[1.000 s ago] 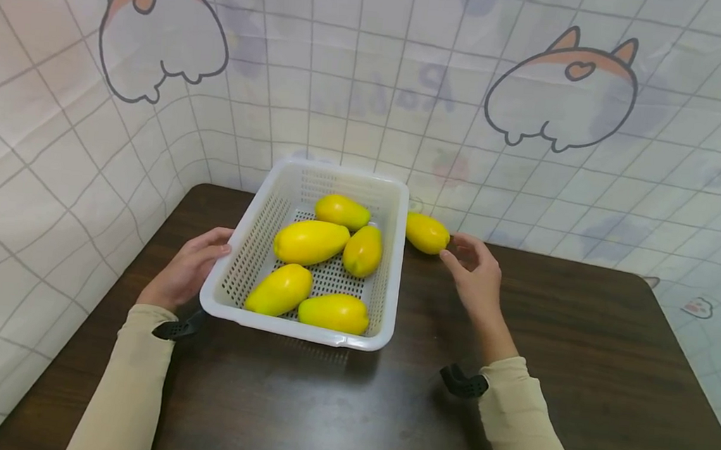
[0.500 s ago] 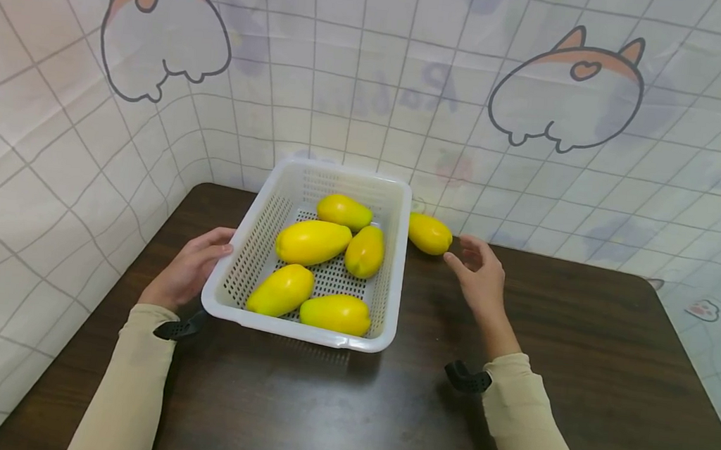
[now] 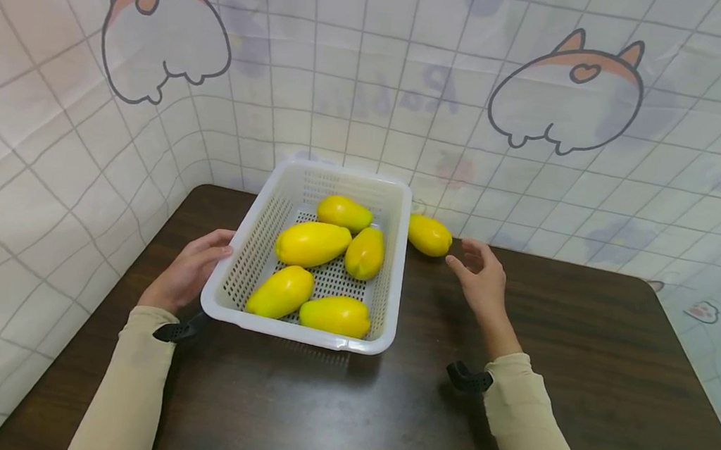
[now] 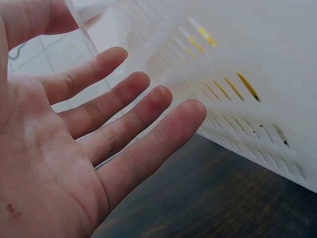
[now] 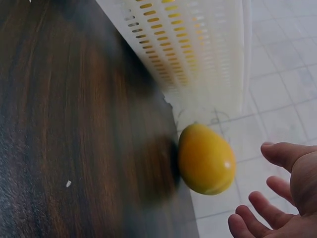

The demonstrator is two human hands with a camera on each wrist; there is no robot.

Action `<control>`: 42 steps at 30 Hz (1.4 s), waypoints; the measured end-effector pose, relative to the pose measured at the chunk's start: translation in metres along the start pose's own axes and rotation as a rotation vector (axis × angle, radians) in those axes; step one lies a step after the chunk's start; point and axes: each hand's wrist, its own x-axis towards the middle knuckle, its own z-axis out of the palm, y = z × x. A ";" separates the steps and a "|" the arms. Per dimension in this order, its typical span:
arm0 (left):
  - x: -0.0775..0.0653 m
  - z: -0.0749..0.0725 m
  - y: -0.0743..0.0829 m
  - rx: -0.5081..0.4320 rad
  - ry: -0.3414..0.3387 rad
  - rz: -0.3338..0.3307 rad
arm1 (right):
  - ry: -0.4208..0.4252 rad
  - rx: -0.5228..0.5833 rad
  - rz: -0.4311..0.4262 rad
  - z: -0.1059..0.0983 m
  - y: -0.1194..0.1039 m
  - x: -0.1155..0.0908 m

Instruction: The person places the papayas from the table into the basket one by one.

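Observation:
A white perforated plastic basket [image 3: 298, 330] holds several yellow, oblong fruits that look like papayas, one of them a large papaya [image 3: 312, 244] in the middle. My left hand [image 3: 187, 268] is at the basket's left side, its thumb by the rim; in the left wrist view its fingers [image 4: 163, 131] are extended along the outer wall. Another papaya [image 3: 429, 235] lies on the table just right of the basket, its left end hidden by the rim. My right hand [image 3: 482, 277] is beside that papaya, apart from it, with loosely bent fingers and nothing held.
The dark wooden table [image 3: 566, 354] meets a white gridded curtain [image 3: 372, 77] at the back and left. A small white speck [image 5: 69, 183] lies on the wood. Black straps with a camera mount [image 3: 469, 378] sit at both wrists.
My right hand has drawn slightly to the right, widening the gap to the loose papaya. The left hand, the basket and the fruit stay in place.

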 end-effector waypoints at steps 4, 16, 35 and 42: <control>0.001 0.000 -0.001 0.020 0.012 0.001 | -0.006 -0.012 0.008 0.001 0.004 0.003; -0.001 0.001 -0.001 0.047 0.048 -0.028 | -0.051 0.001 0.031 0.006 0.008 0.007; -0.003 0.000 -0.001 0.040 0.038 -0.016 | -0.073 -0.040 0.066 0.016 0.011 0.025; -0.002 0.000 -0.002 0.038 0.037 -0.015 | -0.086 -0.045 0.093 0.020 0.015 0.032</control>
